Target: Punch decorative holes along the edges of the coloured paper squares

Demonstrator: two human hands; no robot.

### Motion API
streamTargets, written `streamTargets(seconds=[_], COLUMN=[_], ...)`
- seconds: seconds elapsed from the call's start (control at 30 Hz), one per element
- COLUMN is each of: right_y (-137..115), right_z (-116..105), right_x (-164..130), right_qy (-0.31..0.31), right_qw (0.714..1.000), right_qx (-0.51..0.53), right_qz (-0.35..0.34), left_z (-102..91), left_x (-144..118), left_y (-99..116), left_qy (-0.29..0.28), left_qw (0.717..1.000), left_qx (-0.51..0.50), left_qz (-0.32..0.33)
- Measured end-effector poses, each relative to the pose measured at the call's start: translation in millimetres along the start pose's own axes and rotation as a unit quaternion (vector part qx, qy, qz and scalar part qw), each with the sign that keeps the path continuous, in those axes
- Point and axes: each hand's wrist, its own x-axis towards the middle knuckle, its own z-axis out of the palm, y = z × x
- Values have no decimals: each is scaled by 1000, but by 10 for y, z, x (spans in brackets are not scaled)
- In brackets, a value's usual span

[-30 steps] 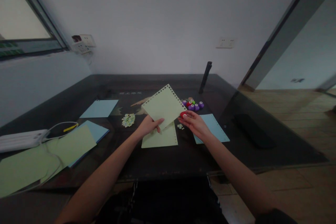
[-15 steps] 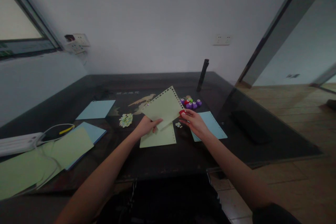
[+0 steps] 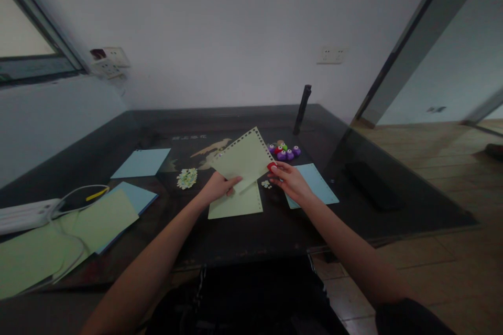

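Note:
My left hand (image 3: pixel 220 187) pinches the lower left edge of a pale green sheet of paper (image 3: pixel 247 156), tilted above the table. Small cut-out holes run along the sheet's two upper edges. At its right corner my right hand (image 3: pixel 291 181) has its fingers closed on a small red craft punch (image 3: pixel 271 167), which sits against the paper's edge. Beneath lies another pale green sheet (image 3: pixel 239 208) with holes down its right side. A few tiny paper cut-outs (image 3: pixel 266 184) are near my right fingers. Behind them stand several purple, red and green punches (image 3: pixel 283 153).
A pile of paper cut-outs (image 3: pixel 187 178) lies left of my hands. Blue sheets rest at the right (image 3: pixel 317 184) and far left (image 3: pixel 142 162). Green sheets (image 3: pixel 106 220), a white power strip (image 3: pixel 29 215) and its cable occupy the near left. A black upright stick (image 3: pixel 302 110) stands at the back.
The whole view has shifted slightly. Both hands keep their hold on the green sheet and the red craft punch, with hardly any visible movement.

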Motion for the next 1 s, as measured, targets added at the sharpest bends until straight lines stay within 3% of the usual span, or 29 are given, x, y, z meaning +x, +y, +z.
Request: streamTargets(seconds=[1.0], right_y=[-21], right_z=[35], right_x=[-33], right_qy=[17], right_qw=[999], right_qx=[-35], right_qz=[-13], left_z=[-3], left_x=[-18], left_y=[24], left_qy=[-7], left_qw=[1000], left_qx=[7], left_qz=[-1])
